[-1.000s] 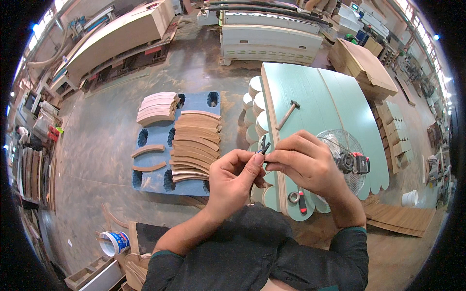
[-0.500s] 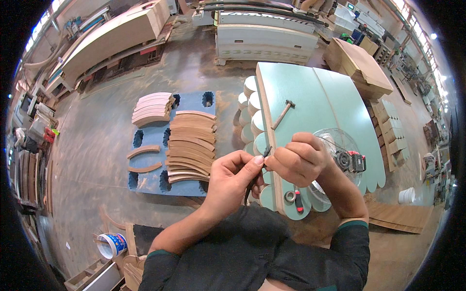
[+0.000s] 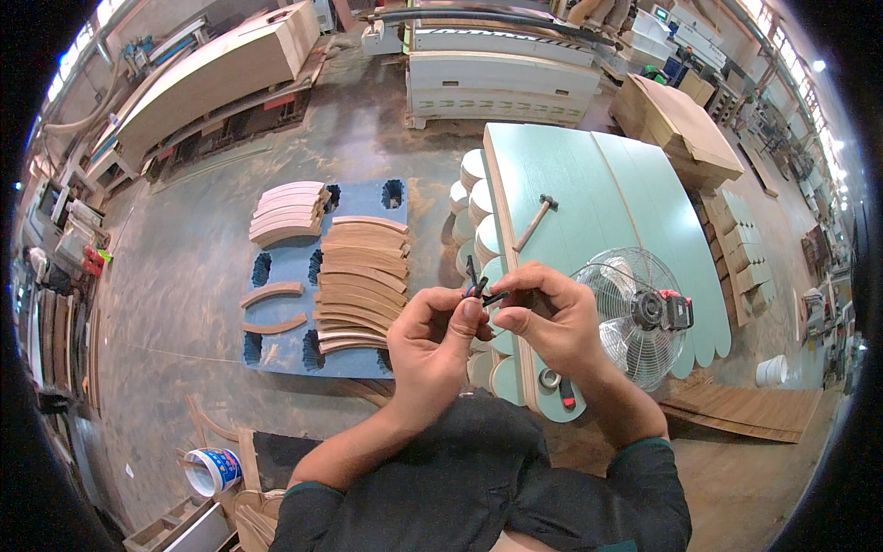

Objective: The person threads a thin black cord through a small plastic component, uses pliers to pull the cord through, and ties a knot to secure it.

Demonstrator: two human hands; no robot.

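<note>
My left hand (image 3: pixel 432 336) is closed, thumb and forefinger pinching a thin black cable (image 3: pixel 473 272) in front of my chest. Close to the thumb, the cable splits into short black strands, with a small bluish spot among them. My right hand (image 3: pixel 552 317) has its thumb and forefinger around another black strand that points towards it; the exact contact is hard to make out. Just beyond the hands, a hammer (image 3: pixel 535 223) with a wooden handle lies on a stack of pale green panels (image 3: pixel 575 175). A wire-caged fan (image 3: pixel 635 317) stands to the right of my right hand.
Curved wooden pieces (image 3: pixel 361 285) lie in rows on a blue pallet (image 3: pixel 276 352) at left. A tape roll (image 3: pixel 549 378) and a red-and-black tool (image 3: pixel 567 396) rest on the panels' near end. A white bucket (image 3: pixel 213 467) stands at lower left; a large white machine (image 3: pixel 501 83) is at the back.
My right hand has turned and opened from a tight fist into a looser pinch. The black strands now stick up and sideways between my hands. More of the fan shows.
</note>
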